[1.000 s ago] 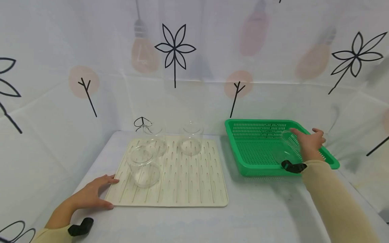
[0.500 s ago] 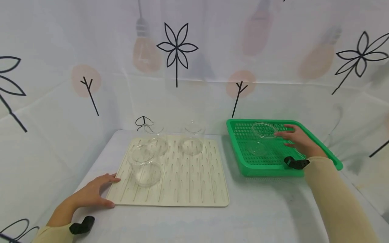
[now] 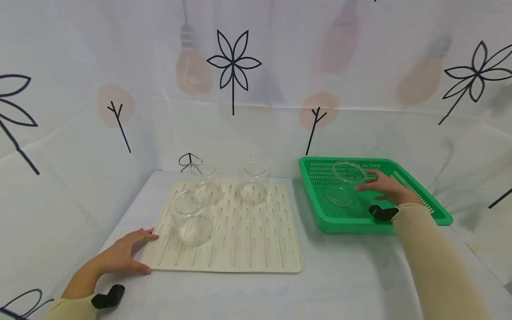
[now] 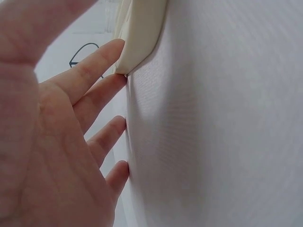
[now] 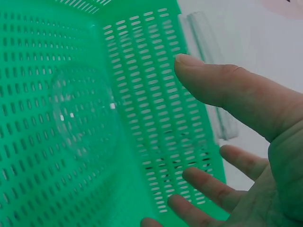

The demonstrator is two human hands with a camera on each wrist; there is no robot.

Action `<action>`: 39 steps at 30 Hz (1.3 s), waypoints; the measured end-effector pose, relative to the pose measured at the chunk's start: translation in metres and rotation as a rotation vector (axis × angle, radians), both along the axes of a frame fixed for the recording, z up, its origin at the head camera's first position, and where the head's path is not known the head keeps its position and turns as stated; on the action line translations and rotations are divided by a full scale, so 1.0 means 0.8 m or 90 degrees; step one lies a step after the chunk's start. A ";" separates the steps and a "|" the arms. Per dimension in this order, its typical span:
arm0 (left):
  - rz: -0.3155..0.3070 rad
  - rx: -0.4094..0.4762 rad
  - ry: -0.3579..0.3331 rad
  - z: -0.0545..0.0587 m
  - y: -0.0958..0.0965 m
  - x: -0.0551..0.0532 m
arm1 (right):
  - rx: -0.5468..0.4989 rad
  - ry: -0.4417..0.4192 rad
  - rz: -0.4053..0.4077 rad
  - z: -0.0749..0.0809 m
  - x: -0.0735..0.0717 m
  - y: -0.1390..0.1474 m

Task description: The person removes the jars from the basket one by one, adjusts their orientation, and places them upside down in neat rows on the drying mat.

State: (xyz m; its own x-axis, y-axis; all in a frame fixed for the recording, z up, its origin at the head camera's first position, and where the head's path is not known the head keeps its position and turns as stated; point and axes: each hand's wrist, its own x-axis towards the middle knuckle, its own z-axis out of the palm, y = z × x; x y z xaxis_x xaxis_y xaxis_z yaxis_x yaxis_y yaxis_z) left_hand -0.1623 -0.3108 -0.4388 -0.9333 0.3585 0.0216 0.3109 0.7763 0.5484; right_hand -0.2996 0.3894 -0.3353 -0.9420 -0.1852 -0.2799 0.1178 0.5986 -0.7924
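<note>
My right hand point(image 3: 390, 189) is over the green basket point(image 3: 362, 226), fingers spread beside the right side of a clear cup point(image 3: 340, 195). That cup stands upright inside the basket; in the right wrist view its rim point(image 5: 222, 123) shows behind my thumb. Whether a fingertip touches it I cannot tell. At the left, my left hand point(image 3: 120, 254) rests on the table at the edge of a cream ribbed mat point(image 3: 256, 240), its fingers extended and touching the mat's corner. Three more clear cups stand on the mat: a front-left cup point(image 3: 192, 226), a back-left cup point(image 3: 207, 191) and a back-middle cup point(image 3: 254, 191).
A white cloth covers the table point(image 3: 332, 275). Behind it hangs a white curtain point(image 3: 272, 133) printed with flowers and bulbs. A gap of table lies between the mat and the basket.
Inside the basket the clear cup has shifted left and now stands upright. My right hand came away from it, then edged back toward its rim. The left hand stays on the mat.
</note>
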 end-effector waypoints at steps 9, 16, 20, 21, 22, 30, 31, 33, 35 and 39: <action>-0.004 0.014 0.010 -0.001 0.000 0.001 | -0.004 -0.037 -0.021 -0.008 -0.011 -0.017; -0.010 0.011 0.018 0.000 0.000 0.001 | -0.044 -0.045 -0.015 -0.007 -0.014 -0.033; -0.007 0.007 0.015 0.000 0.000 0.001 | -0.047 -0.050 -0.016 -0.007 -0.017 -0.045; -0.007 0.007 0.016 0.000 0.000 0.001 | -0.048 -0.050 -0.018 -0.007 -0.018 -0.048; -0.007 0.008 0.016 0.000 0.000 0.001 | -0.048 -0.051 -0.021 -0.007 -0.019 -0.052; -0.010 0.014 0.020 -0.002 0.000 0.002 | -0.067 -0.042 -0.045 -0.010 -0.026 -0.075; -0.010 0.014 0.020 -0.002 0.000 0.002 | -0.067 -0.039 -0.044 -0.012 -0.027 -0.077; -0.010 0.013 0.022 -0.002 0.000 0.002 | -0.067 -0.030 -0.044 -0.013 -0.028 -0.081; -0.010 0.011 0.021 -0.002 0.000 0.002 | -0.074 -0.019 -0.042 -0.014 -0.029 -0.085; -0.009 0.011 0.023 -0.003 0.000 0.002 | -0.071 0.003 -0.035 -0.013 -0.030 -0.097</action>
